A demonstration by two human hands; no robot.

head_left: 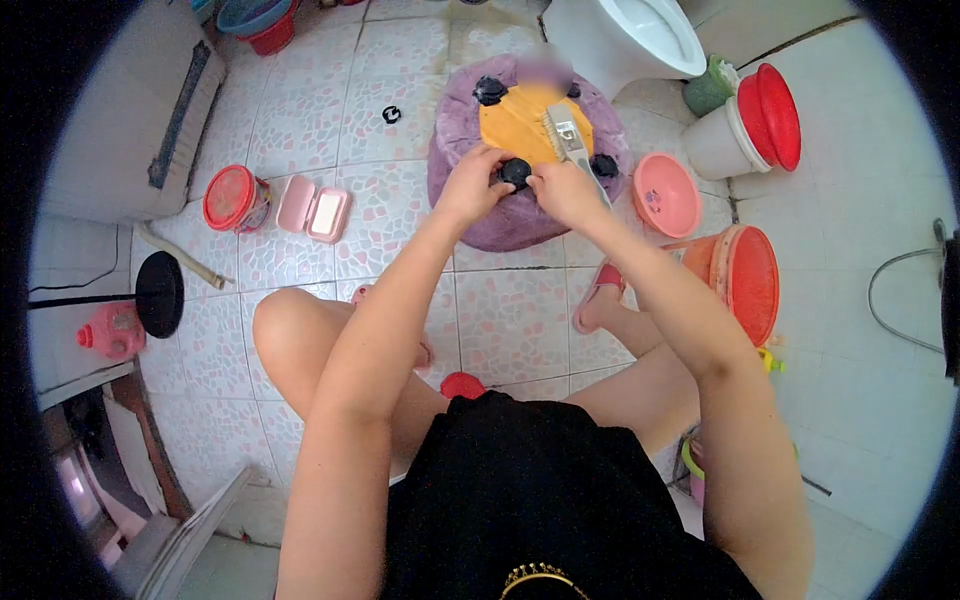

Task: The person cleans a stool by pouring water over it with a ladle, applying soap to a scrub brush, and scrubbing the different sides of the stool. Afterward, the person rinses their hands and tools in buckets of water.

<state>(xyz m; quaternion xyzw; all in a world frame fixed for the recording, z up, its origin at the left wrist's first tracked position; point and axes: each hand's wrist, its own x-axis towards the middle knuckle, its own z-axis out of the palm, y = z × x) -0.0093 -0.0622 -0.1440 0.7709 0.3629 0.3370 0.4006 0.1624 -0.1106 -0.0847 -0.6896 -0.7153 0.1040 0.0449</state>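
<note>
A round purple plush stool (515, 225) lies with its yellow underside (508, 118) facing up. Black caster-like feet sit around the edge of that underside. My left hand (478, 182) and my right hand (565, 190) pinch the near black foot (516, 173) between them, one from each side. A grey-and-white brush (567, 134) with bristles rests on the yellow surface, its handle passing beside my right hand. Another black foot (489, 91) is at the far left, and one more (604, 165) at the right.
On the tiled floor are a black ring (391, 115), an open pink soap box (328, 214), a red-lidded tub (232, 199) and a pink basin (667, 195). An orange bucket (745, 285) stands right, a white toilet (625, 40) behind, a black disc (160, 294) left.
</note>
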